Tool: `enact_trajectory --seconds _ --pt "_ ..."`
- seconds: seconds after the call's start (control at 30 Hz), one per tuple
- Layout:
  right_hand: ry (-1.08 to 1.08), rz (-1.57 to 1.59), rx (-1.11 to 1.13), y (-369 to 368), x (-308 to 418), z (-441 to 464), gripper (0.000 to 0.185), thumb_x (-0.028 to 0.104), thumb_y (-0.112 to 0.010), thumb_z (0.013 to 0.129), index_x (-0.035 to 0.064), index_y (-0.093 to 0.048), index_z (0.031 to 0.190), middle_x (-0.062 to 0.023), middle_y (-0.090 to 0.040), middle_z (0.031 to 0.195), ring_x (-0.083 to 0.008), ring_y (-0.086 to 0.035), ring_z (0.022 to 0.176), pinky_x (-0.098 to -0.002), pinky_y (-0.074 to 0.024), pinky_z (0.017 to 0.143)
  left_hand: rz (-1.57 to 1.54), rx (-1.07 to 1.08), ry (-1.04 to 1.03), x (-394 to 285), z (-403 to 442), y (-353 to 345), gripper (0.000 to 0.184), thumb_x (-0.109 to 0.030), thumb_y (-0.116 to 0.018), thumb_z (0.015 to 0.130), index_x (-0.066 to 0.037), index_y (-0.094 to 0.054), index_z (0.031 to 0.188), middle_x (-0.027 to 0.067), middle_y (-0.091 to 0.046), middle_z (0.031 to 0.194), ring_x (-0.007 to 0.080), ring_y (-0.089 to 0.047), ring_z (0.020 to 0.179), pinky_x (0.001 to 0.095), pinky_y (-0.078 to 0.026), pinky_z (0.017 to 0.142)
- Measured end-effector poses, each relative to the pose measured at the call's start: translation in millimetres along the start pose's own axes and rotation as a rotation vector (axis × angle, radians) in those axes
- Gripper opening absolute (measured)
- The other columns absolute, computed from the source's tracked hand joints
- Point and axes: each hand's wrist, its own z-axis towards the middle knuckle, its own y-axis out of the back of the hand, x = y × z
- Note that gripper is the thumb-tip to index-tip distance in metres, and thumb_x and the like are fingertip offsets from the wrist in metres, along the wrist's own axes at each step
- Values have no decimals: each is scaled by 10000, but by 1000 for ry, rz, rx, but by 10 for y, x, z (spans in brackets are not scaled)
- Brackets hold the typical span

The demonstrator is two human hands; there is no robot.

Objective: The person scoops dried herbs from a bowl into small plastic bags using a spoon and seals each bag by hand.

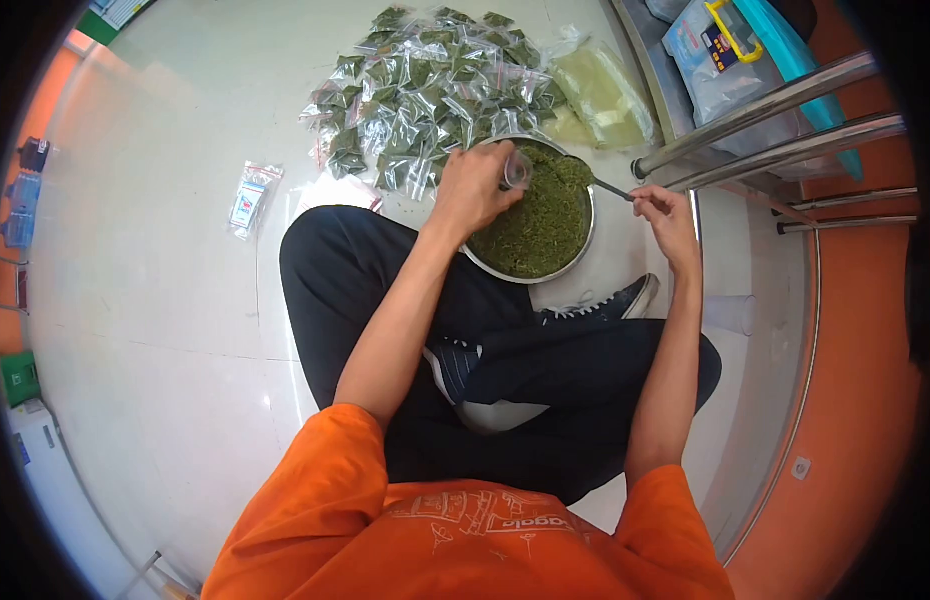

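A round metal bowl (592, 222) full of chopped green herb (535, 225) stands on the floor before my crossed legs. My left hand (475, 185) is closed around a small clear plastic cup (518, 170) over the bowl's left side. Pinched in my right hand (666, 222) is the dark handle of a spoon (613, 189), which reaches over the bowl's right rim. The spoon's head lies at the herb near the upper right rim; its outline is hard to make out. Whether the cup has anything in it I cannot tell.
Beyond the bowl lies a heap of small clear bags (435, 90) with green contents. To its right is a large pale-green plastic bag (605, 95). A packet (250, 200) lies on the floor at left. Metal rack bars (775, 110) stand at right.
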Motion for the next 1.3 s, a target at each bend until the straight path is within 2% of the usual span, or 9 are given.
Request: enact_trajectory --seconds 0.2,0.43,0.53,0.7,0.83,0.9,0.93,1.1,1.3 --pt "119 -137 41 -30 270 -88 155 81 -632 863 -15 -723 943 -46 -642 717 -116 -574 706 -281 -440 678 58 95 -18 -78 -47 -10 470 -230 -805 751 -41 -564 1107 153 -677 1029 363 -627 1007 470 -416 950" --pt "158 -277 -10 -91 384 -86 164 98 -641 830 23 -737 939 -104 -675 741 -184 -597 669 -328 -462 660 79 203 -61 -120 -51 -26 520 -224 -806 754 -50 -561 1179 154 -649 1010 359 -604 1021 461 -428 934" --pt "103 -378 32 -128 491 -100 170 89 -633 813 31 -741 930 -112 -692 770 -223 -587 662 -359 -452 717 81 156 -128 -122 -58 -54 555 -222 -811 746 -47 -557 1207 159 -638 1026 361 -596 1027 454 -427 932" --pt "253 -493 -3 -277 660 -154 151 86 -630 820 38 -744 906 -125 -710 853 -286 -599 759 -363 -378 887 69 130 -136 -181 -69 -54 522 -218 -819 737 -55 -576 1170 144 -636 1022 349 -594 993 441 -425 918" --pt "451 -607 -62 -504 751 -242 146 65 -650 822 44 -741 934 -104 -686 883 -271 -605 837 -382 -380 912 -41 107 -152 -178 -52 -109 450 -217 -825 733 -63 -606 1095 116 -640 978 327 -593 961 423 -423 904" --pt "661 -800 -96 -617 828 -291 180 34 -669 810 54 -732 977 -78 -652 912 -243 -597 904 -423 -378 948 -119 83 -167 -171 -32 -117 380 -226 -829 734 -65 -627 1013 89 -646 907 302 -601 916 407 -431 870" --pt "678 -813 -103 -619 901 -341 232 -4 -667 789 57 -723 1006 -53 -623 924 -224 -594 931 -464 -371 982 -118 82 -168 -176 -21 -114 380 -226 -829 734 -65 -627 1013 89 -646 907 302 -601 916 407 -431 870" --pt "787 -861 -288 -637 1020 -418 278 -16 -671 746 62 -724 1007 -27 -633 954 -203 -605 973 -482 -356 1021 -334 -5 -112 -232 25 -39 350 -207 -851 739 -34 -627 945 81 -650 830 239 -633 796 370 -499 745" --pt "832 -858 -407 -596 1114 -478 326 10 -694 731 89 -730 1045 -5 -642 1002 -200 -613 997 -495 -350 1049 -502 -98 -9 -213 3 -19 361 -202 -867 743 -17 -633 946 65 -670 851 143 -641 798 296 -512 723"
